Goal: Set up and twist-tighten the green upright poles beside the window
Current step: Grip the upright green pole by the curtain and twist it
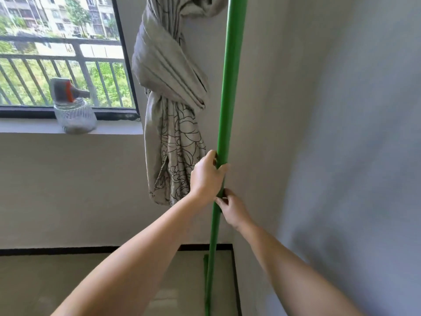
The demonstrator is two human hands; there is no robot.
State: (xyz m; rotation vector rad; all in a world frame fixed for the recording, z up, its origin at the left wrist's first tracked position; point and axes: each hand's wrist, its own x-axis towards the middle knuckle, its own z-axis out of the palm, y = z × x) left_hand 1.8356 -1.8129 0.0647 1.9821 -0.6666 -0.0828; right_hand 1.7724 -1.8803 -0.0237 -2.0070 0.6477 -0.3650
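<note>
A tall green pole point(230, 83) stands upright in the room's corner, to the right of the window point(61, 53), and runs out of the top of the frame. Its upper tube is thicker than the lower tube, and the two meet near my hands. My left hand point(206, 176) is wrapped around the thicker tube just above that joint. My right hand point(232, 208) grips the thinner tube right below it, fingers curled around from the right side. A second green piece point(205, 265) shows low down behind the pole, near the floor.
A knotted grey curtain point(170, 92) with a leaf print hangs just left of the pole. A clear spray bottle point(73, 108) with a grey and orange head stands on the window sill. The grey side wall point(341, 133) is close on the right. Tiled floor lies below.
</note>
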